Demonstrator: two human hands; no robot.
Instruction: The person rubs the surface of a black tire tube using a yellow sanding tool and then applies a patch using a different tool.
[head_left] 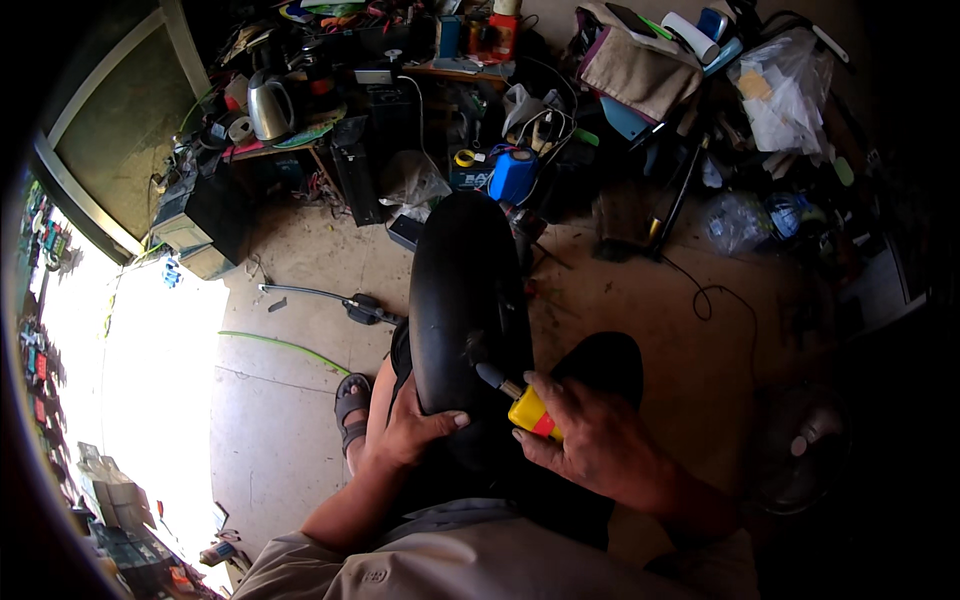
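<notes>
A smooth, rounded black rubber tube point(452, 300), like an inner tube or bald tyre, stands between my knees and stretches away from me. My left hand point(415, 425) grips its near left side, thumb laid over the top and fingers curled mostly out of sight. In my right hand point(590, 435) is a yellow handheld rotary tool point(530, 411) with a red band, a metal collar and a grey pointed tip. That tip points at a dull, scuffed spot point(474, 347) on the rubber; whether it touches cannot be made out.
Beyond the tube sit a blue wrapped battery pack point(512, 175) and tangled cables. A steel kettle point(270, 108) stands on a cluttered low table at far left. On the floor lie a foot-pump-like hose piece point(362, 308) and green hose point(285, 345). A fan point(800, 445) is at right.
</notes>
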